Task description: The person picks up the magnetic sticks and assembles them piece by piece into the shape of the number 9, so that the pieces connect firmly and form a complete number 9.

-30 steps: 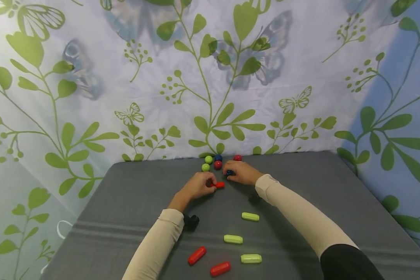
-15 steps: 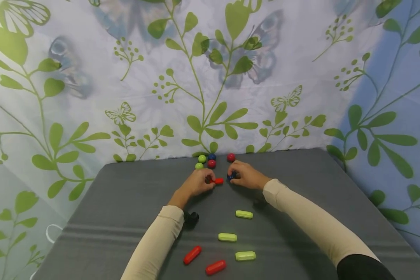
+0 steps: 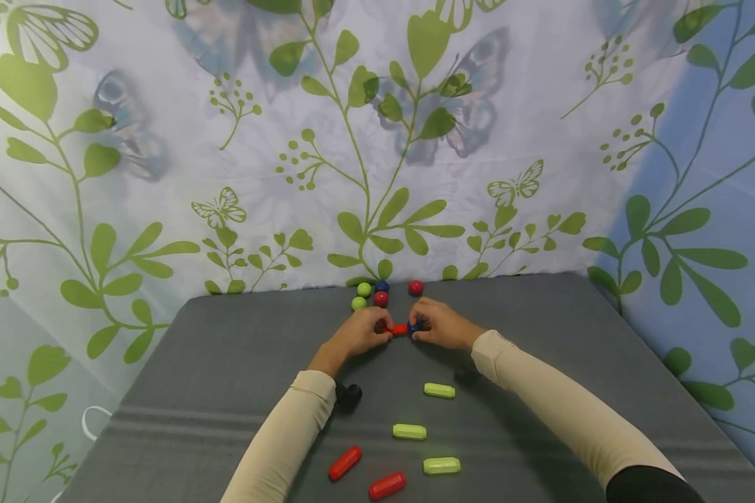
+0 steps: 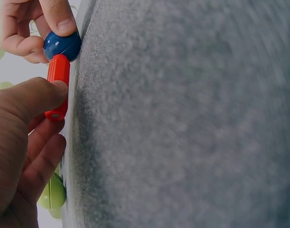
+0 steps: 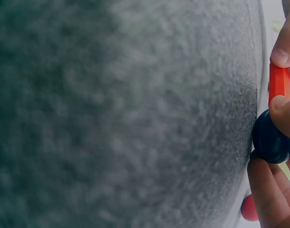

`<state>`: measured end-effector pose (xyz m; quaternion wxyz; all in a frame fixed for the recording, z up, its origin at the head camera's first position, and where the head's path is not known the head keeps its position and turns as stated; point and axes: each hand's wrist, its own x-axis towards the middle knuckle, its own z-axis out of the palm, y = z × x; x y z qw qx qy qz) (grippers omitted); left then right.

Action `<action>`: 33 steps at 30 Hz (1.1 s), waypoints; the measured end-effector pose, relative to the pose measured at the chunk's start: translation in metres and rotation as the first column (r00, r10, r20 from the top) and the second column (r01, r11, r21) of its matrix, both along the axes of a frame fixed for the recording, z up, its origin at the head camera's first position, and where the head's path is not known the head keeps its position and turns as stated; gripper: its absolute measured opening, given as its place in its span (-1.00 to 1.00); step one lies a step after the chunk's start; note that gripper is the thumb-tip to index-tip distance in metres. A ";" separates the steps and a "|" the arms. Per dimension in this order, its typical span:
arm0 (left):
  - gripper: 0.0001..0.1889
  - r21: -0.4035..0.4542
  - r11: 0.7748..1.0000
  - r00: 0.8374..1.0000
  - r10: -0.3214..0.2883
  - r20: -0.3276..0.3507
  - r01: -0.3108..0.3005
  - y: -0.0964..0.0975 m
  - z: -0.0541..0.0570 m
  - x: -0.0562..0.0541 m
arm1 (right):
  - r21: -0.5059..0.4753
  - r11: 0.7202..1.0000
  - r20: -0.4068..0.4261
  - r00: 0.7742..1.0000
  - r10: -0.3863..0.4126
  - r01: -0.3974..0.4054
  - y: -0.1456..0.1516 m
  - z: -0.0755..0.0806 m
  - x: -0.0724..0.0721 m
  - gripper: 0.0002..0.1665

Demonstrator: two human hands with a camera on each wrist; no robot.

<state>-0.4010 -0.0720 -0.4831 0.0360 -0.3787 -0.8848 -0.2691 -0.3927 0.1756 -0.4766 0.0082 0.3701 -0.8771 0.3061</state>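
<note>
Between thumb and fingers my left hand point(image 3: 360, 331) pinches a red ribbed stick point(image 4: 58, 78), which lies sideways just over the grey table. A glossy blue ball point(image 4: 62, 46) is pinched in my right hand point(image 3: 442, 324), at the stick's far end. Stick and ball touch end to end in the left wrist view; whether they are joined cannot be made out. The right wrist view shows the same red stick point(image 5: 279, 85) and blue ball point(image 5: 274, 138) in contact, with my right thumb over the place where they meet.
Behind the hands sit green balls point(image 3: 359, 303), a red ball point(image 3: 381, 299), a blue ball point(image 3: 382, 286) and another red ball point(image 3: 415, 288). Nearer lie several yellow-green sticks point(image 3: 409, 432) and two red sticks point(image 3: 344, 463). A patterned curtain point(image 3: 277, 175) hangs behind the table point(image 3: 239, 363).
My right hand has brought the blue ball down and then left to the red stick's end, closing the gap between them. My left hand keeps its pinch on the stick.
</note>
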 end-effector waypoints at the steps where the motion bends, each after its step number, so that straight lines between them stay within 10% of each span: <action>1: -0.86 0.000 1.000 1.000 0.002 0.002 -0.002 0.000 0.000 0.000 | 0.002 1.000 0.007 1.000 -0.004 0.004 0.000 -0.001 0.000 -0.72; 18: -0.87 0.014 1.000 0.999 0.023 0.031 -0.023 -0.008 0.006 0.003 | 0.031 1.000 -0.013 1.000 0.003 -0.002 -0.002 -0.001 -0.001 -0.71; 33: -0.70 0.084 0.974 0.975 0.213 -0.056 -0.208 -0.048 0.021 -0.018 | 0.092 0.990 -0.036 0.993 0.110 -0.106 -0.032 0.019 -0.003 -0.70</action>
